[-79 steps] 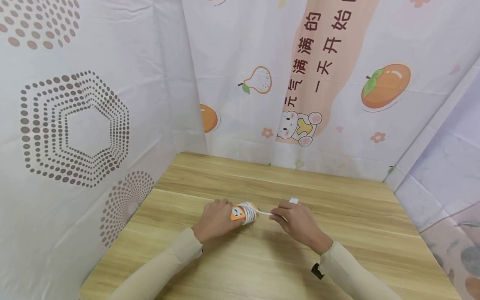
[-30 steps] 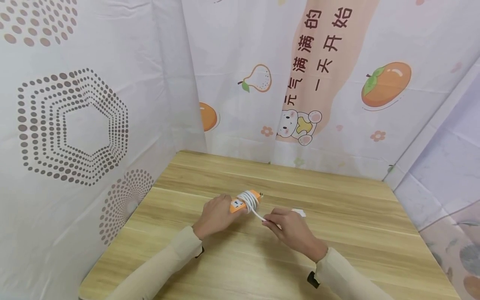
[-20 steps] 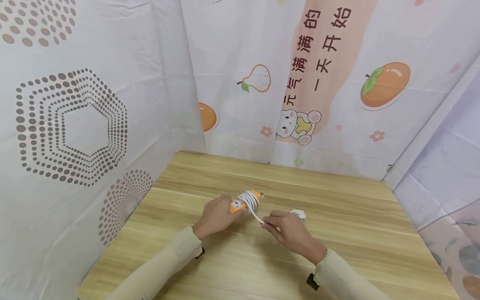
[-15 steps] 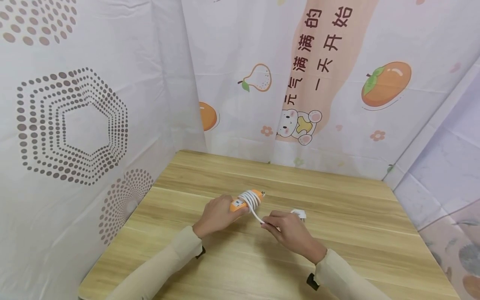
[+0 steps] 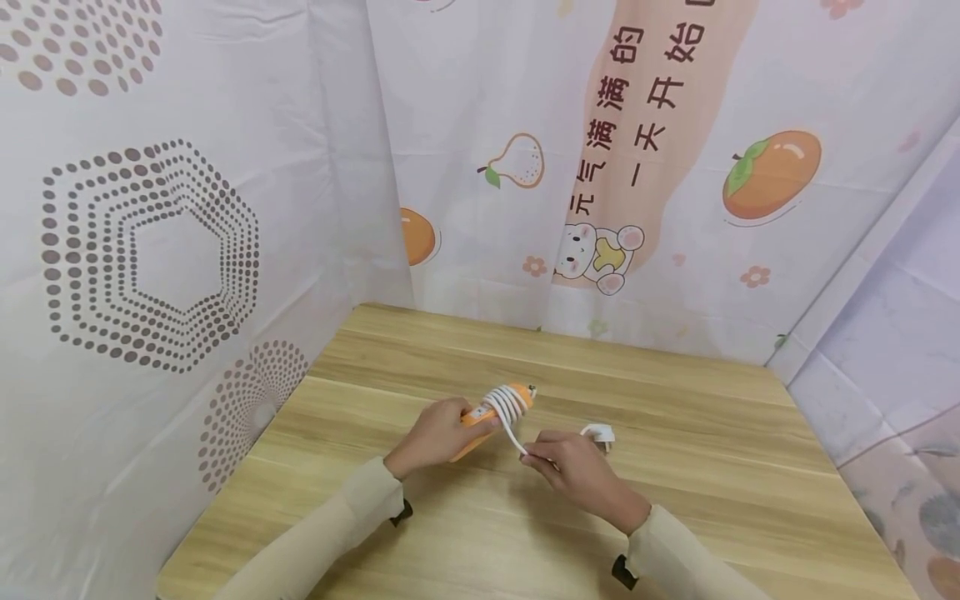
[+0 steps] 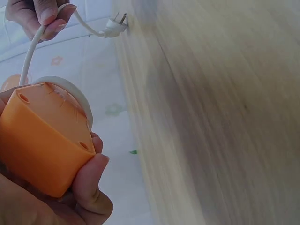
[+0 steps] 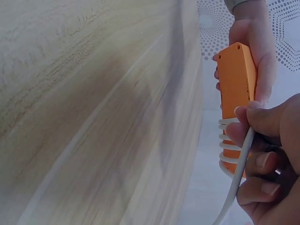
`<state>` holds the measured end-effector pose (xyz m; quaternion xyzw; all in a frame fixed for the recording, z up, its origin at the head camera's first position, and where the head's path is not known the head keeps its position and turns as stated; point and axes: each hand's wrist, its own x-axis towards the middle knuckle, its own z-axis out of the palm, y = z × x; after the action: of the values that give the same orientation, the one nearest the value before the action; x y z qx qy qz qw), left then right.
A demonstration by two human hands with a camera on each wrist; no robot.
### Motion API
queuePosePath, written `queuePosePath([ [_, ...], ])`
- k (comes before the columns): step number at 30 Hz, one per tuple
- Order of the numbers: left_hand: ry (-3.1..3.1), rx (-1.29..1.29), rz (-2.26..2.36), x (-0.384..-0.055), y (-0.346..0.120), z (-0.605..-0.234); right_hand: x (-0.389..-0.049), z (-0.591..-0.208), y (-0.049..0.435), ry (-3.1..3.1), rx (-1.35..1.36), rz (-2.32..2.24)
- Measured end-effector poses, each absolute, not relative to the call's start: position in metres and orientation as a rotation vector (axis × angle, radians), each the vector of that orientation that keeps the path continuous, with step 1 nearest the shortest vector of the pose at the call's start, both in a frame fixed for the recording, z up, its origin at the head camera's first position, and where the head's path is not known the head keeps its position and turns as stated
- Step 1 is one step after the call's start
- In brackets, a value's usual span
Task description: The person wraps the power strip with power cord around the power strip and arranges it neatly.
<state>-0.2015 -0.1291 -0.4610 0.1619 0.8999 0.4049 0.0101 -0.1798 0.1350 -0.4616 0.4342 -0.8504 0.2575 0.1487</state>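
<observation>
My left hand grips an orange power strip by its near end, its thumb along the top. Several turns of white cord are wound about the strip's far half. In the head view the strip slants, far end up and to the right. My right hand pinches the cord between thumb and fingertips, a short way from the strip. Past that pinch the cord's tail ends in a white plug with its metal prongs showing, near the table surface. The left wrist view shows the strip's bare orange end close up.
The wooden table spreads around both hands. A printed curtain hangs along its back edge, and a dotted curtain stands at the left. Dark bands show at both sleeve cuffs.
The strip has turned so its far end points further up and right. The cord, earlier stretched sideways, now runs down toward me. My right hand and the plug are lower in view.
</observation>
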Motion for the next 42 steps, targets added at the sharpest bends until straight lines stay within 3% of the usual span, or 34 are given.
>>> queuePosePath([
  [42,2.599,0.59,1.428,-0.192,-0.12,-0.456,-0.181,-0.471,0.139,-2.495,1.223,0.759],
])
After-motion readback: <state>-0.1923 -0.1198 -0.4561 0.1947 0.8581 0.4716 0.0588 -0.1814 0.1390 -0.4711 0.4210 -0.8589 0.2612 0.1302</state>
